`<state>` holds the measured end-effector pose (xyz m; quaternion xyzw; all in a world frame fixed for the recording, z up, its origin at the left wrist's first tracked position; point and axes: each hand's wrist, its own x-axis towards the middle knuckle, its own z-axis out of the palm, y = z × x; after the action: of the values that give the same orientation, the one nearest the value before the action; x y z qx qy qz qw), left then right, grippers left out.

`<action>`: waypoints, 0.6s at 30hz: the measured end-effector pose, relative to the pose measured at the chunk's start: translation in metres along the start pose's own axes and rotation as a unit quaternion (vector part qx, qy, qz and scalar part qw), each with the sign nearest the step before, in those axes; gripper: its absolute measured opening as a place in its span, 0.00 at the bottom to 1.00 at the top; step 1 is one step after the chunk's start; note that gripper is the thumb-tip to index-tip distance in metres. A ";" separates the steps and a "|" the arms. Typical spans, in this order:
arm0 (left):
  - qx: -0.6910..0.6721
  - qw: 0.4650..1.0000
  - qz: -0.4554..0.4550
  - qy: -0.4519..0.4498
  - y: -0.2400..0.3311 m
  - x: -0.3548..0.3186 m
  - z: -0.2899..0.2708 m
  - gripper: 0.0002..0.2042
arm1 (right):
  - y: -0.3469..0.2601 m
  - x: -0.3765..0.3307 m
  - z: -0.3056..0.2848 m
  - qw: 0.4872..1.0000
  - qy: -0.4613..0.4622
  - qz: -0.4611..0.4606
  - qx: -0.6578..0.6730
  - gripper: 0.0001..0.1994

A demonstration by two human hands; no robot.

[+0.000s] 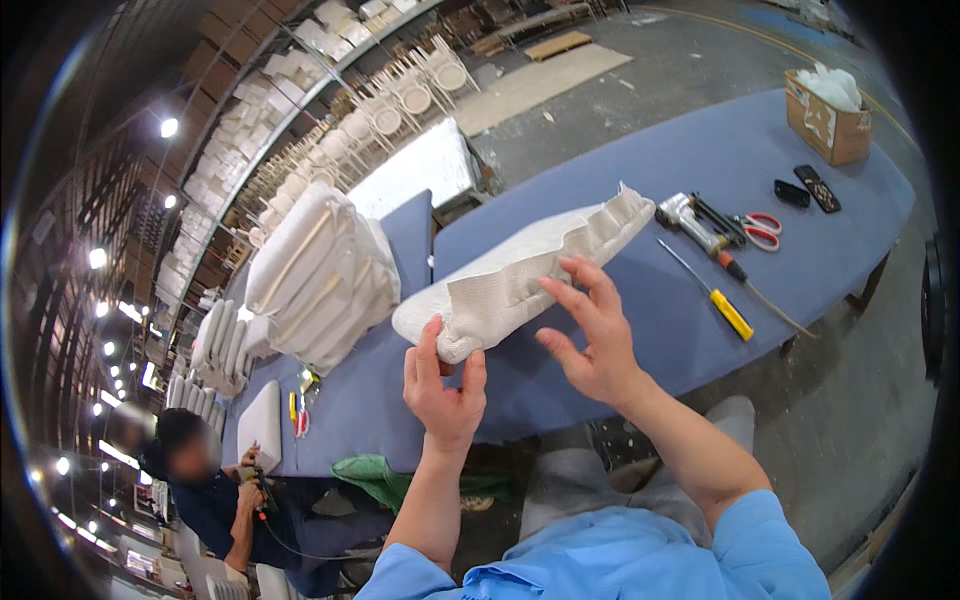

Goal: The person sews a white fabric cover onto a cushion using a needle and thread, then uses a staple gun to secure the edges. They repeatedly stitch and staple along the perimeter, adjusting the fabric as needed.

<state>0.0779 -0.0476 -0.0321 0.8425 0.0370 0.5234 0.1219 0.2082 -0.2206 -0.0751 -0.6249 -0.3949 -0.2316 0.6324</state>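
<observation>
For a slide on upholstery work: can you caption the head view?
Left hand grips the near end of a white seat cushion; right hand presses its fabric edge above a blue table.

Blue-covered table (pixel 700 160) bears a cardboard box (pixel 828 118), scissors (pixel 762 230), a yellow-handled screwdriver (pixel 718 300), perhaps a stapler (pixel 690 220).

A cushion (pixel 520 275) lies on the table (pixel 700 160), its near end between the left hand (pixel 443 385) and the right hand (pixel 592 335). To its right lie a screwdriver (pixel 712 290), a staple gun (pixel 690 222) and scissors (pixel 760 230). A box (pixel 828 120) stands at the far right. A cushion stack (pixel 320 275) sits to the left. Before that stack, a co-worker (pixel 215 485) sits at the table's left end.
</observation>
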 end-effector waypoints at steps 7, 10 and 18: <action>0.007 0.995 -0.099 -0.017 0.006 0.037 0.010 0.17 | 0.009 0.033 0.033 0.998 -0.009 -0.014 -0.064 0.25; 0.031 0.990 -0.135 -0.022 -0.005 0.034 0.022 0.20 | 0.017 0.047 0.043 0.999 -0.010 -0.008 -0.045 0.21; 0.034 0.993 -0.101 -0.043 -0.036 -0.021 0.028 0.25 | 0.039 0.021 0.064 0.999 -0.035 0.014 -0.014 0.17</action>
<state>0.0958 -0.0217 -0.0708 0.8601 0.1341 0.4698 0.1466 0.2378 -0.1503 -0.0887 -0.6471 -0.4050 -0.2062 0.6121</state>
